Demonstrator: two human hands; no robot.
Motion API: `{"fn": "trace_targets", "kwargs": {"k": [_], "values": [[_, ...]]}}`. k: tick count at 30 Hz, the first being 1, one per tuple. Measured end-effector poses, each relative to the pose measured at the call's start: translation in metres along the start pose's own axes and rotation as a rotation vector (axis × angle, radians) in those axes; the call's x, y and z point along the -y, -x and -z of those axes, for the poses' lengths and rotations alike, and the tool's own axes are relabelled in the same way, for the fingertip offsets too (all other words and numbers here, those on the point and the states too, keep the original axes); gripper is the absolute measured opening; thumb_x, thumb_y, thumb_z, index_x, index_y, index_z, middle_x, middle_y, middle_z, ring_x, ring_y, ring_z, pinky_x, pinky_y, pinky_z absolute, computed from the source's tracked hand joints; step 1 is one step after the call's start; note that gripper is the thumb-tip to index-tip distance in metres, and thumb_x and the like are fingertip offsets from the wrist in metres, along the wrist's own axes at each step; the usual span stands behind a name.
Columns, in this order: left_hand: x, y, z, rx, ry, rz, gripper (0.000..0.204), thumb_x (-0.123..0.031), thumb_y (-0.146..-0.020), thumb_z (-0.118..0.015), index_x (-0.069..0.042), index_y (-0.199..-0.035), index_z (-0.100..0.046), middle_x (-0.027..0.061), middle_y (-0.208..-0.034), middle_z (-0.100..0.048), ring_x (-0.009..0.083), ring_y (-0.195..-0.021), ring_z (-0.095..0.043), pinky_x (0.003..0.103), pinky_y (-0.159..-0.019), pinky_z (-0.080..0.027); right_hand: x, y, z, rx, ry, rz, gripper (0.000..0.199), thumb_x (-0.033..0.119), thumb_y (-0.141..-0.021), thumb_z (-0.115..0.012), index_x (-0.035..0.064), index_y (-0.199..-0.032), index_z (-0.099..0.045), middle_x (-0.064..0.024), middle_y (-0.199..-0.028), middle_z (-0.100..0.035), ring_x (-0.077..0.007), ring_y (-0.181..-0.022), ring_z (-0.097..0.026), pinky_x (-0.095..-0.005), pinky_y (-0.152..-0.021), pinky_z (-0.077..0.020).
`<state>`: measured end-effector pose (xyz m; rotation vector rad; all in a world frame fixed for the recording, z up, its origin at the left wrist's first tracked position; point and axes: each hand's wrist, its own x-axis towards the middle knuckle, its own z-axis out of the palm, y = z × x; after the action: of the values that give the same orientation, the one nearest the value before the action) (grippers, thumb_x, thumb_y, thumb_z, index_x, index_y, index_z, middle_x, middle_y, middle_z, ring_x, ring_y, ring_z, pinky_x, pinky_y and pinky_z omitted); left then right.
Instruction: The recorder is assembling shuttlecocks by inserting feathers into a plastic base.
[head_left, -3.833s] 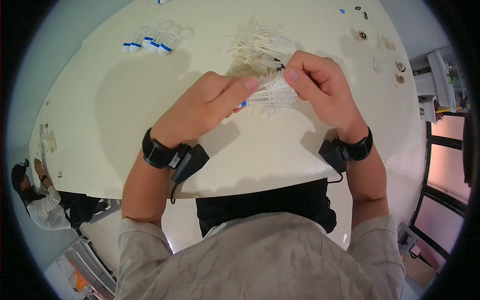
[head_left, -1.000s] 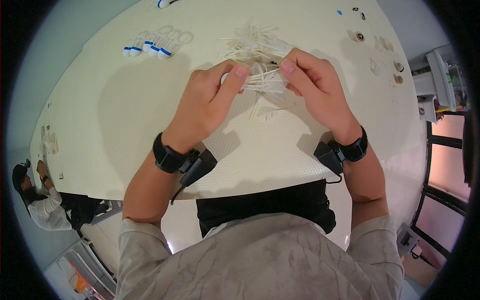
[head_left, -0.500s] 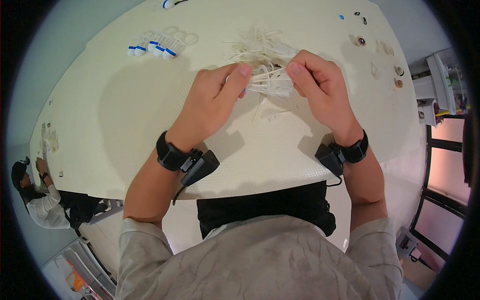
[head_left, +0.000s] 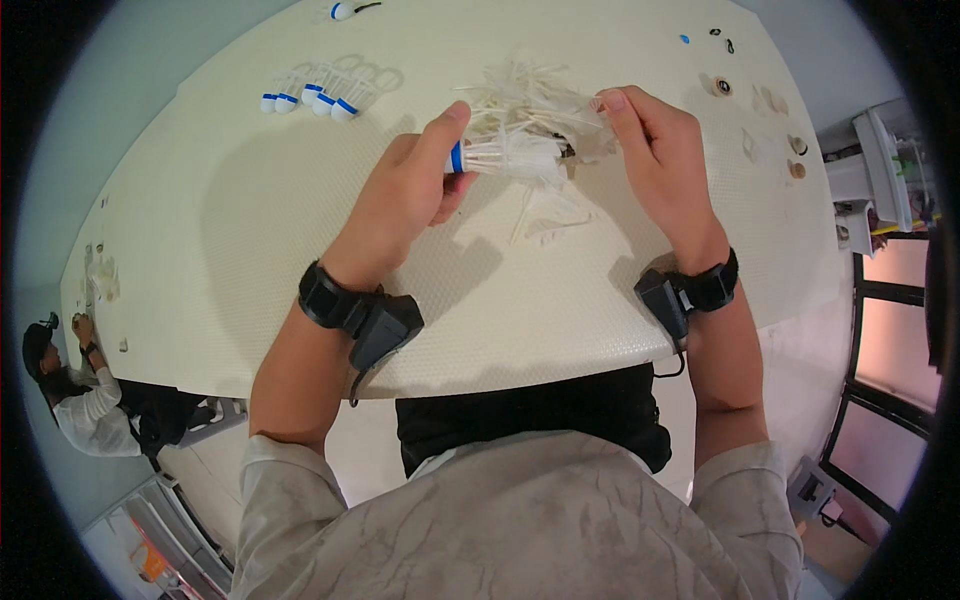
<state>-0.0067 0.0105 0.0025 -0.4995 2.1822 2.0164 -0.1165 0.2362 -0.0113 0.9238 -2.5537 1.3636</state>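
Note:
My left hand (head_left: 410,185) is closed around the blue-banded base of a shuttlecock (head_left: 512,157), its white feathers pointing right. Thumb and forefinger of my right hand (head_left: 655,150) are pinched together on what looks like a thin white feather (head_left: 585,104); its outline blurs into the pile behind. Just beyond the shuttlecock lies a heap of loose white feathers and quills (head_left: 520,85). A few more loose feathers (head_left: 552,214) rest on the table nearer to me, below the shuttlecock's feather end.
Several blue-banded shuttlecock bases with bare quills (head_left: 318,92) lie at the far left of the white table (head_left: 560,310). Another white base (head_left: 342,11) sits at the far edge. Tape rolls (head_left: 722,87) and small bits are at the right. A person (head_left: 90,400) sits at far left.
My right hand has drawn away from the shuttlecock's feather end, to the right and farther off. My left hand has shifted slightly left with the shuttlecock, showing its blue band.

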Motion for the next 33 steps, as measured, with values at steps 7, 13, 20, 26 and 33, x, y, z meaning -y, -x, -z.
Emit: {"fn": "trace_targets", "kwargs": {"k": [7, 13, 20, 26, 33], "values": [[-0.002, 0.001, -0.006, 0.024, 0.021, 0.03, 0.055, -0.053, -0.103, -0.042, -0.011, -0.067, -0.045, -0.0044, -0.057, -0.034, 0.008, -0.05, -0.026, 0.028, -0.049, -0.02, 0.017, 0.011, 0.002, -0.026, -0.168, 0.126, 0.025, 0.022, -0.102, -0.059, 0.0001, -0.091, -0.063, -0.0042, -0.063, -0.053, -0.0099, -0.058, -0.045, -0.0269, -0.055, -0.039], [0.002, 0.004, -0.013, -0.024, -0.096, -0.015, 0.057, -0.055, -0.103, -0.045, -0.006, -0.077, -0.059, -0.0008, -0.064, -0.048, 0.008, -0.055, -0.039, 0.023, -0.051, -0.032, 0.027, 0.019, -0.008, 0.331, -0.396, 0.035, 0.026, 0.021, -0.103, -0.059, 0.0008, -0.087, -0.06, -0.0004, -0.062, -0.044, -0.0079, -0.057, -0.035, -0.027, -0.052, -0.0302], [0.006, 0.004, -0.014, 0.05, -0.145, -0.207, 0.046, -0.044, -0.106, -0.047, -0.005, -0.086, -0.059, -0.0012, -0.072, -0.053, 0.0069, -0.063, -0.046, 0.021, -0.059, -0.038, 0.023, 0.019, -0.007, 0.335, -0.449, -0.001, 0.026, 0.02, -0.102, -0.061, 0.001, -0.085, -0.059, 0.0035, -0.062, -0.04, -0.0054, -0.058, -0.033, -0.0264, -0.051, -0.0281], [0.014, 0.0, -0.01, 0.016, -0.358, -0.596, 0.033, -0.029, -0.104, -0.054, 0.0, -0.088, -0.058, 0.0113, -0.055, -0.042, 0.0197, -0.047, -0.039, 0.034, -0.049, -0.035, 0.02, 0.018, -0.008, 0.35, -0.488, -0.04, 0.027, 0.02, -0.103, -0.06, 0.0016, -0.083, -0.057, 0.0054, -0.064, -0.039, -0.0045, -0.06, -0.033, -0.0252, -0.053, -0.0279], [0.011, 0.001, -0.009, 0.03, -0.472, -0.699, 0.029, -0.023, -0.102, -0.056, 0.001, -0.086, -0.057, 0.014, -0.056, -0.043, 0.0259, -0.048, -0.041, 0.036, -0.05, -0.036, 0.019, 0.017, -0.002, 0.526, -0.59, -0.093, 0.025, 0.02, -0.103, -0.059, 0.0034, -0.084, -0.057, 0.0065, -0.067, -0.038, -0.0043, -0.06, -0.031, -0.0245, -0.053, -0.0278]]}}
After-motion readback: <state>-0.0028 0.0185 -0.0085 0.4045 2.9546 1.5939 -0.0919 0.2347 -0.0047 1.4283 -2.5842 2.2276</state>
